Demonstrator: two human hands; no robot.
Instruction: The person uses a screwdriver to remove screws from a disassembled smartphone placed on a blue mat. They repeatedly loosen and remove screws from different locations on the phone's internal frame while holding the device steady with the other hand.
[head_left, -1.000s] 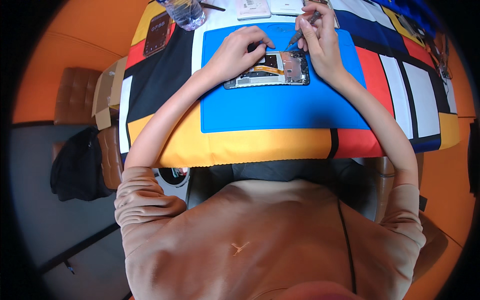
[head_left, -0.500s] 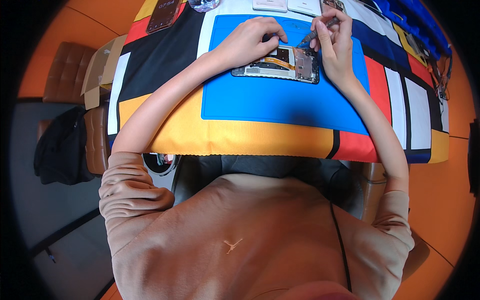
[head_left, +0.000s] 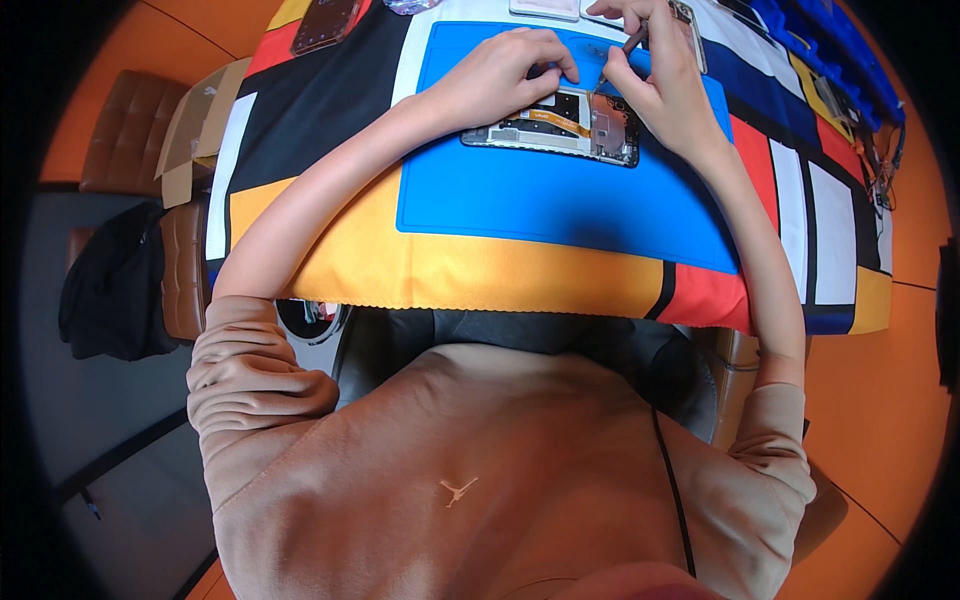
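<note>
An opened smartphone (head_left: 612, 132) lies on a blue work mat (head_left: 500, 200), its inside facing up with an orange ribbon cable (head_left: 552, 121) across the middle. My left hand (head_left: 500, 72) rests over its far left edge, fingers curled and holding the frame. In my right hand (head_left: 668, 98) is a slim dark screwdriver (head_left: 634, 42), gripped between thumb and fingers. Its thin tip reaches down to the phone's far edge, near the cable's end. Whether the tip sits in a screw is too small to tell.
Another dark phone (head_left: 325, 24) lies at the back left on the colourful tablecloth (head_left: 520, 275). White devices (head_left: 545, 8) and an opened phone (head_left: 690, 38) are at the back. Blue bins (head_left: 835, 55) and cables (head_left: 882, 170) are at the far right; a cardboard box (head_left: 190, 135) stands left.
My right hand has tipped over to the left, with the screwdriver now steeper and its tip still at the phone's far edge. My left hand and the phone stay nearly as they were.
</note>
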